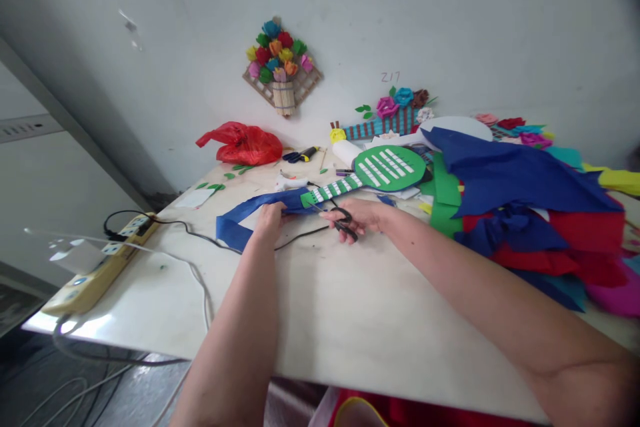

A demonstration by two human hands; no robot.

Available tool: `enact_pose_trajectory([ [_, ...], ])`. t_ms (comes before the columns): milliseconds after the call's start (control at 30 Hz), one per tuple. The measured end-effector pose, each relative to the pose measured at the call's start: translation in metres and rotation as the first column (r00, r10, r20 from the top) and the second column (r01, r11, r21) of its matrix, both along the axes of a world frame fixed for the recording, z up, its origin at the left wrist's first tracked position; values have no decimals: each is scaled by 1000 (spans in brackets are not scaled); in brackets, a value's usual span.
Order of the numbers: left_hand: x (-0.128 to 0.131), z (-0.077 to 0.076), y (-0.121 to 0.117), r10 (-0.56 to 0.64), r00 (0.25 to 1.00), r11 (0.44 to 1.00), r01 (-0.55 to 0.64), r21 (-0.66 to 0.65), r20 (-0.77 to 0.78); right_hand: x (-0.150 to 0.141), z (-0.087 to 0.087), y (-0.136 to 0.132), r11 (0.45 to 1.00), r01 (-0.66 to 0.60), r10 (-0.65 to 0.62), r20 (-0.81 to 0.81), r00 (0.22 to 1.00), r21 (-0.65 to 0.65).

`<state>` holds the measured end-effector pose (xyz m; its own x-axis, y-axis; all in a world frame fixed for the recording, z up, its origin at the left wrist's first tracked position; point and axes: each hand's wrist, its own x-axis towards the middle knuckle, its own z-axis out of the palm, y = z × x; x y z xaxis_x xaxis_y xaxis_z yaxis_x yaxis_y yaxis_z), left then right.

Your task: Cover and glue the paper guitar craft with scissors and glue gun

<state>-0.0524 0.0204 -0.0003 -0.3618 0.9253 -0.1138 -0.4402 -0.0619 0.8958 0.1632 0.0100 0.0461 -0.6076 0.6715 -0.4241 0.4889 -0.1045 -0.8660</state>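
**Blue strip [233, 232] pinned at the handle end, scissors [344, 224] brought alongside**

Head view. The green paddle-shaped piece [390, 169], faced with white strips, lay past the middle of the surface [400, 327], its round head toward the far edge and its handle slanting toward the left edge. The blue strip met the handle's end and folded back on itself toward the left edge. The left hand [271, 219] was closed on this strip just beside the handle, judged to be steadying it there. The right hand [362, 214] was clamped round the scissors' handles, blades directed at the join; the grip seemed chosen to keep the tips close to the strip. Whether the blades were parted could not be told. A white glue gun [292, 181] lay beyond the left hand, presumably kept within reach. The coloured sheets [520, 167] were heaped toward the right edge, apparently to leave working room nearer the middle.

Containers: a red plastic bag [249, 145] sat slumped at the far-left corner; its contents could not be determined. On the wall beyond the far edge, a stick-built vase [284, 99] held multicoloured artificial flowers [277, 53].
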Motion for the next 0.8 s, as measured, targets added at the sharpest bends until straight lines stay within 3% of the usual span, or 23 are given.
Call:
enact_pose_trajectory([
  [100, 3, 6, -3, -35, 999, 998, 33, -49, -31, 0, -2, 0, 999, -29, 28, -22, 999, -34],
  [333, 7, 16, -12, -69, 996, 992, 75, -103, 60, 1, -5, -2, 997, -39, 35, -50, 998, -74],
  [600, 7, 19, -12, -93, 967, 988, 120, -101, 239, -4, -8, -3, 992, -39, 27, -102, 994, -124],
  [800, 10, 18, -8, -77, 897, 987, 131, -95, 435, -15, -14, -1, 980, -36, 1, -175, 985, -195],
])
